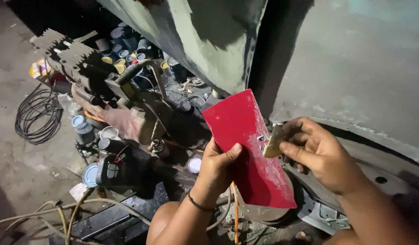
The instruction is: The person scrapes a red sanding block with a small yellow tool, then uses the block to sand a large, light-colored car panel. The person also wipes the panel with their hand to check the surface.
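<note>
The left hand (217, 169) comes up from the bottom of the view, wrist bent back, a thin dark band around the wrist. Its fingers wrap behind a flat red board (248, 149) and the thumb presses across the board's front face, so the hand is clamped on the board's left edge. The board stands tilted, its upper end leaning left and its lower right corner pointing down toward the ground.

The right hand (318, 152) reaches in from the lower right, forearm angled upward. Thumb and fingers are pinched together on a small pale spreader blade (274, 141), whose edge touches the board's right side, where the red surface carries pale smears.

Behind both hands rises a grey sanded car body panel (354, 68) with greenish patches. To the left on the ground lie a grimy machine (105, 100), many small paint tins (123, 50) and a coil of black cable (37, 115).
</note>
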